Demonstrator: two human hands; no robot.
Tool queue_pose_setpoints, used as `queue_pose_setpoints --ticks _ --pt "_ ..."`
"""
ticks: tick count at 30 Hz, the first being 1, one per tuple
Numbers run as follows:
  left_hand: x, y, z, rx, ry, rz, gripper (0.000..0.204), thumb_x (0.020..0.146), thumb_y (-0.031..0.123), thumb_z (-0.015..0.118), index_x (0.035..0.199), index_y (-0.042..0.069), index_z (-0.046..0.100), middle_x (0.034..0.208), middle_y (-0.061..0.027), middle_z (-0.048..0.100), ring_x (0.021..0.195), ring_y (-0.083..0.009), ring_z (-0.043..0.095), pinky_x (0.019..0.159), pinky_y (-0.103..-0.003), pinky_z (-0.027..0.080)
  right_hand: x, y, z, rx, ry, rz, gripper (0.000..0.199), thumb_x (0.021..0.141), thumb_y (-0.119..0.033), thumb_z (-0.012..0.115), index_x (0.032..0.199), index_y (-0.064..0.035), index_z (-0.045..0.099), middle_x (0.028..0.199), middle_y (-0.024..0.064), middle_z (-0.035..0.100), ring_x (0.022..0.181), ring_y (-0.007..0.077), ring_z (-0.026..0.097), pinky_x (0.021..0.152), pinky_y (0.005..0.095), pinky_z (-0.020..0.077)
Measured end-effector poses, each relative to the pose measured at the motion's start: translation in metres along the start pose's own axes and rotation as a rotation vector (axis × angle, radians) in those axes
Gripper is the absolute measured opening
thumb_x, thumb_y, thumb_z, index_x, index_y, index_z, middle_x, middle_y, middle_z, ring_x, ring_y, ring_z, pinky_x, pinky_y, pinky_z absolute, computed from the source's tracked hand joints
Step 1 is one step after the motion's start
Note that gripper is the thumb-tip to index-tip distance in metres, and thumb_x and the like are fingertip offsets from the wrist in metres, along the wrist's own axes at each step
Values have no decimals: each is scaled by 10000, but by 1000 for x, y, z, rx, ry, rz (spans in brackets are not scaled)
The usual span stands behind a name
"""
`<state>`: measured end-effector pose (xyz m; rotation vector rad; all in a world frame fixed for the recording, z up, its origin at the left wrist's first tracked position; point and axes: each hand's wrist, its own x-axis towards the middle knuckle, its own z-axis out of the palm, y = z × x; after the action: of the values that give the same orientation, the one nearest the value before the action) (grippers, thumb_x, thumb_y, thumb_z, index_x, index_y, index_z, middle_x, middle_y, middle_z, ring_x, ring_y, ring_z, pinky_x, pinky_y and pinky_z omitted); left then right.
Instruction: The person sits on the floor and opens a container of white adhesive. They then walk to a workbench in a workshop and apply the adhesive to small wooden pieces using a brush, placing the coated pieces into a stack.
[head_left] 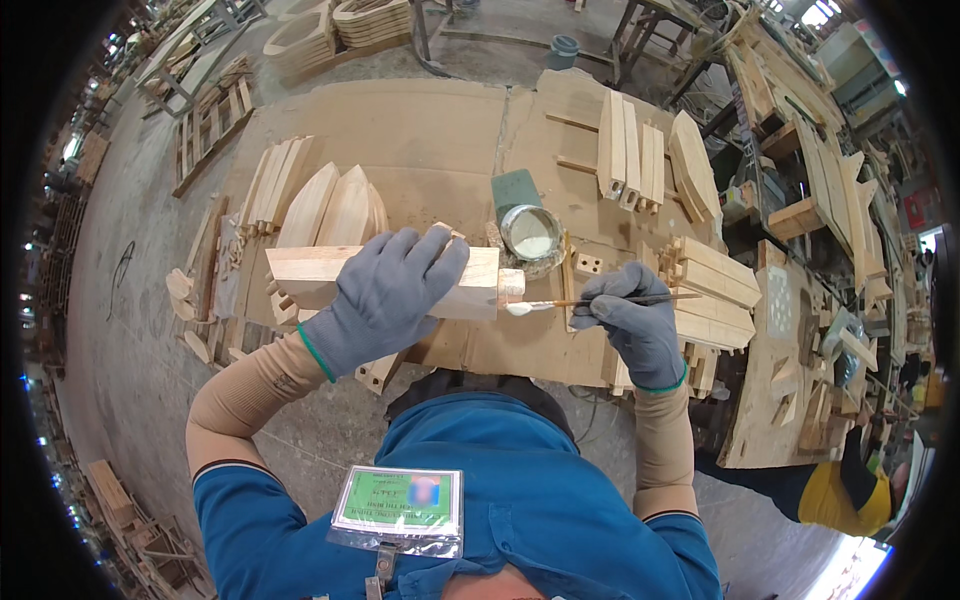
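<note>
My left hand (392, 283), in a grey glove, is closed over a thick wooden piece (305, 268) with a slanted left end. A short round tenon (511, 287) sticks out of its right end. In my gloved right hand (637, 318) a thin brush (572, 302) is pinched, its tip coated with white paste and touching the tenon or just beside it. Beyond the tenon stands an open tub of white glue (530, 233), smeared round its rim. A small wooden block with holes (588, 264) lies between the tub and my right hand.
Cardboard (410, 120) covers the work surface. Pointed wooden panels (330, 205) and slats (278, 180) lie at the left. More slats (628, 150) are at the far right, with stacked wooden pieces (715, 295) beside my right hand. Another person (850, 495) is at the lower right.
</note>
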<state>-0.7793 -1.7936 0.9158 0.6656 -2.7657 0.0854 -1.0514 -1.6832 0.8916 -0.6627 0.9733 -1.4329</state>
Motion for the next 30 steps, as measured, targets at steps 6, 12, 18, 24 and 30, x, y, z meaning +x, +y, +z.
queue_pose_setpoints --ticks 6,12,18,24,30 --pt "0 1 -7 -28 -5 -26 763 514 139 778 1207 19 482 1166 -165 563 1019 -314 579 880 -389 485 -6 -5 4 -59 118 -21 81 800 46 621 788 2 554 901 167 644 769 213 675 746 327 577" --pt "3 4 -15 -71 -31 -9 791 517 139 783 1231 14 464 1179 -182 558 1041 -332 574 892 -401 481 0 3 6 -68 57 -52 96 803 75 613 792 0 554 905 165 643 808 207 665 758 323 571" --pt "3 3 -14 -80 -31 0 810 507 138 788 1235 10 458 1175 -189 557 1037 -334 577 884 -401 481 -3 -3 2 -75 -45 -36 119 776 92 624 783 -3 552 909 177 644 826 214 662 789 339 570" --pt "10 -1 -17 -192 -111 -60 816 529 150 775 1257 2 436 1148 -198 562 1002 -333 582 850 -390 484 -7 -8 -8 47 -46 26 108 763 73 631 785 6 550 901 191 641 792 245 674 777 355 578" --pt "25 -28 -22 -955 -940 -333 879 581 271 752 1325 -29 393 1161 -161 565 1032 -275 569 873 -337 460 -3 -44 2 28 -121 -17 111 746 87 640 779 14 563 887 203 643 769 251 685 704 330 587"
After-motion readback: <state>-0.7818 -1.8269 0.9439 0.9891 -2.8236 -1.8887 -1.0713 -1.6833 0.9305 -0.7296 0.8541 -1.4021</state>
